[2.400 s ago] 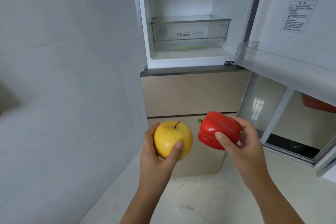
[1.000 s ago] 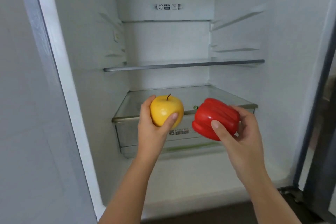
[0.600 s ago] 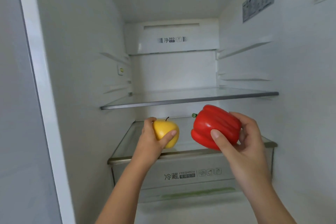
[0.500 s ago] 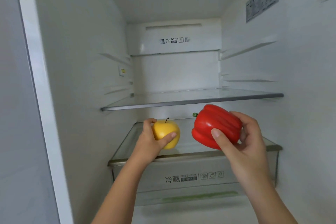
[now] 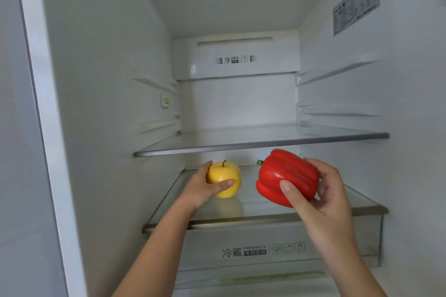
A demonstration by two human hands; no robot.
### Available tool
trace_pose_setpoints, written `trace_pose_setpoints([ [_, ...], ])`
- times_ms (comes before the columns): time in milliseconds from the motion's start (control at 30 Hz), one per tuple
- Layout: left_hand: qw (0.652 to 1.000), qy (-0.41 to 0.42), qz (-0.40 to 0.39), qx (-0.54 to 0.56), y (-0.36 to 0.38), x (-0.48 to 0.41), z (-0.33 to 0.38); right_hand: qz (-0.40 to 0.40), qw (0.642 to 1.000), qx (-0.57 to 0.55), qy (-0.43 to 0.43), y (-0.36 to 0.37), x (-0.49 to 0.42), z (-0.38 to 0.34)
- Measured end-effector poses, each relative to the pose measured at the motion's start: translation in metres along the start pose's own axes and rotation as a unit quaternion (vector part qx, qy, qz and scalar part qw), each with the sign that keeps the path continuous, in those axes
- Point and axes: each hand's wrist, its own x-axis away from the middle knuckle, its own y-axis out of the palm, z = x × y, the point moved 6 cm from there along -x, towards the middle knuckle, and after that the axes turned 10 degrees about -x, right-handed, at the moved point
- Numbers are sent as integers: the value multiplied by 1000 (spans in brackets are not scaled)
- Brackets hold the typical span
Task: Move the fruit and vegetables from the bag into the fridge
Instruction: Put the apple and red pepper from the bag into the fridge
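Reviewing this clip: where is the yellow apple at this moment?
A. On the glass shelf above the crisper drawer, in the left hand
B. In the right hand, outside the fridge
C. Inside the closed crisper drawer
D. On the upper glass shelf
A. The left hand grips the yellow apple low on the lower glass shelf, where its reflection shows beneath it; the right hand holds the red pepper.

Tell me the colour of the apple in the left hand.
Yellow, with a dark stem; the apple shows clearly in the head view.
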Motion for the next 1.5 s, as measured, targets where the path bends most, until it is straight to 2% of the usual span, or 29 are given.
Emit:
trace_pose_setpoints([
  [200, 1000, 0, -1, -12, 1, -1, -2, 0, 1000, 18, -5, -1, 2, 4],
  [300, 998, 1, 37, -54, -5, 8, -2, 0, 1000, 18, -17, -1, 4, -3],
  [400, 984, 57, 123, -116, -17, 40, 10, -6, 999, 16, -39, 1, 2, -15],
  [567, 957, 158, 223, -98, -29, 97, 22, -38, 996, 19, -76, 17, -13, -35],
  [800, 921, 257, 264, -131, -48, 124, 47, -86, 987, 82, -109, 61, -64, -58],
  [900, 916, 258, 278, -131, -58, 125, 46, -119, 979, 144, -78, 86, -98, -39],
  [1000, 909, 262, 295, -139, -67, 126, 45, -174, 964, 200, -11, 112, -130, -11],
  [1133, 906, 262, 304, -132, -73, 126, 43, -242, 949, 181, 85, 143, -151, 20],
  [1267, 908, 263, 303, -123, -74, 125, 40, -301, 920, 185, 169, 154, -151, 46],
  [1367, 913, 255, 295, -122, -70, 122, 40, -317, 906, 198, 198, 150, -154, 52],
  [1500, 918, 252, 285, -110, -64, 119, 40, -299, 907, 214, 205, 142, -156, 55],
])
